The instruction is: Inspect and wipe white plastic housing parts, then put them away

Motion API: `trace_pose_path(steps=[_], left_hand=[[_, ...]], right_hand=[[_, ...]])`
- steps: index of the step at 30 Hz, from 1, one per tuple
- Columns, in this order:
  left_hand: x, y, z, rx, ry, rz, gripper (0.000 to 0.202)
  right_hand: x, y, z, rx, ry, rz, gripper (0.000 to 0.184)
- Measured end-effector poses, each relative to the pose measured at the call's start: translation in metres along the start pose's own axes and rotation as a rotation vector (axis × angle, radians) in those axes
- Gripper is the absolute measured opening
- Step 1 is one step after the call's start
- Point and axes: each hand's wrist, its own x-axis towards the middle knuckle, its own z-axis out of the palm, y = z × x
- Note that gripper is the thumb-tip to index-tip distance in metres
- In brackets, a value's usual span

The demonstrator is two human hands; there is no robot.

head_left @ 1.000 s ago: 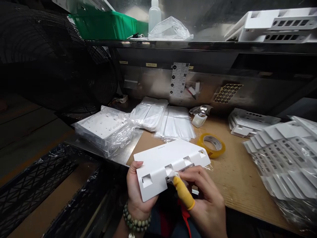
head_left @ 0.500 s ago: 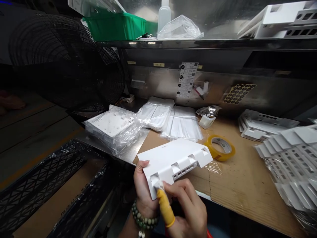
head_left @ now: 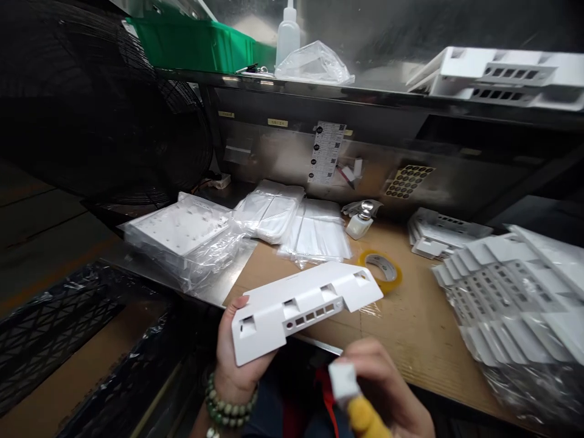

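Note:
My left hand (head_left: 239,350), with a beaded bracelet at the wrist, grips the left end of a white plastic cover (head_left: 301,313). The cover is tilted, its row of square port openings and notched edge facing me. Lower right, apart from the cover, my right hand (head_left: 378,386) pinches a small folded white wipe (head_left: 343,382) between its fingers and a digit in a yellow finger cot (head_left: 365,417). This hand is somewhat blurred. Just behind the cover's right end lies a roll of yellow tape (head_left: 392,277) on the cardboard-covered bench.
Stacked white covers (head_left: 506,298) stand at right, more (head_left: 444,234) behind. A pump bottle (head_left: 360,222), clear plastic bags (head_left: 314,234) and a bagged white part (head_left: 182,231) lie on the bench. Above runs a shelf (head_left: 365,94) with a green bin (head_left: 196,45). A fan (head_left: 150,115) stands left.
My right hand has drawn the wipe off the cover's lower left corner, down and to the right. The left hand has turned the cover so its ports face me more. The view has shifted right.

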Motion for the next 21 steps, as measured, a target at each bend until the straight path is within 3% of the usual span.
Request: trace_pose_path(steps=[2, 4, 6, 8, 10, 15, 19, 21], left_hand=[[0.005, 0.008, -0.010, -0.002, -0.112, -0.076, 0.048], [0.011, 0.015, -0.021, 0.011, -0.325, -0.146, 0.048], [0.016, 0.017, -0.030, 0.024, -0.539, -0.189, 0.046], [0.020, 0.016, -0.033, 0.027, -0.676, -0.172, 0.043], [0.020, 0.012, -0.031, 0.017, -0.708, -0.100, 0.042], [0.017, 0.006, -0.028, 0.074, -0.615, 0.061, 0.073], [0.021, 0.007, -0.037, 0.300, -0.789, 0.039, 0.079], [0.022, 0.008, -0.042, 0.323, -0.780, 0.008, 0.080]], right_hand=[[0.003, 0.018, -0.024, 0.025, 0.127, 0.012, 0.015], [0.006, 0.033, -0.042, 0.103, 0.239, 0.031, 0.015], [0.010, 0.040, -0.051, 0.188, 0.366, 0.060, 0.015], [0.019, 0.042, -0.053, 0.219, 0.507, 0.093, 0.017], [0.030, 0.041, -0.052, 0.192, 0.579, 0.178, 0.022], [0.045, 0.047, -0.048, 0.275, 0.405, 0.472, 0.037], [0.038, 0.054, -0.042, 0.315, 0.514, 0.613, 0.041], [0.033, 0.057, -0.040, 0.306, 0.574, 0.672, 0.046]])
